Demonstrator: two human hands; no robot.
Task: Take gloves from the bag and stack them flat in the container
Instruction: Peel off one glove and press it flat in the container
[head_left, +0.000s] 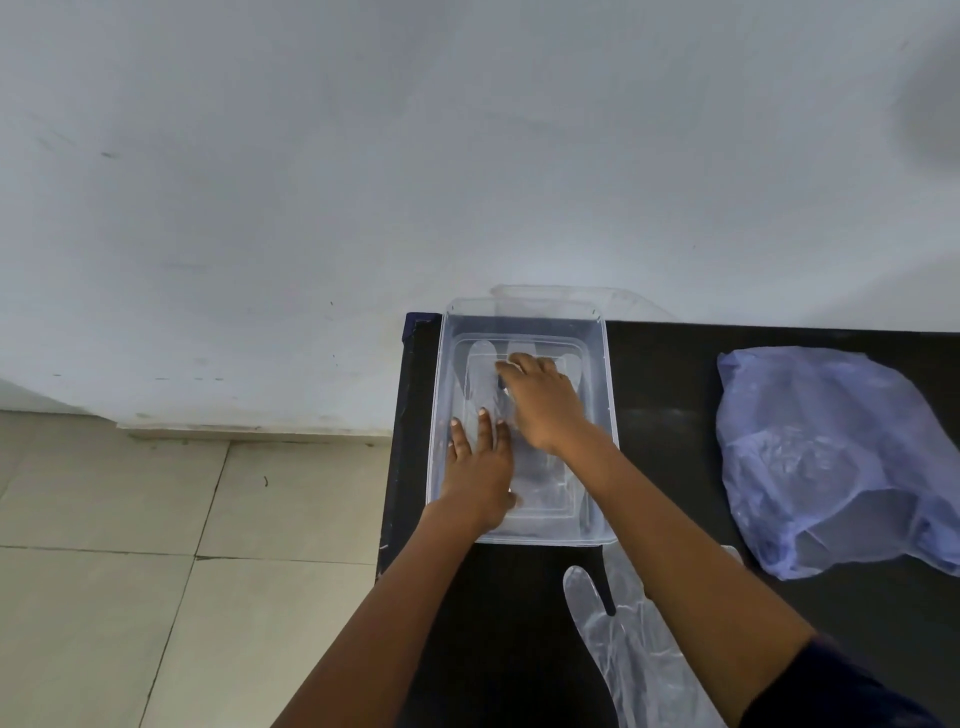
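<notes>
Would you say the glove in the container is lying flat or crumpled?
Flat: the glove lies spread on the container floor, both hands pressing it.

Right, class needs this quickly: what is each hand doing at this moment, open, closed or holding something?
Left hand: open, flat on the glove in the container, holding nothing.
Right hand: open, pressing the same glove flat, holding nothing.

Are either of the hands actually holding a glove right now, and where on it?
Nothing is gripped. Both hands press flat on the clear glove inside the container: left hand near its cuff end, right hand over its fingers.
</notes>
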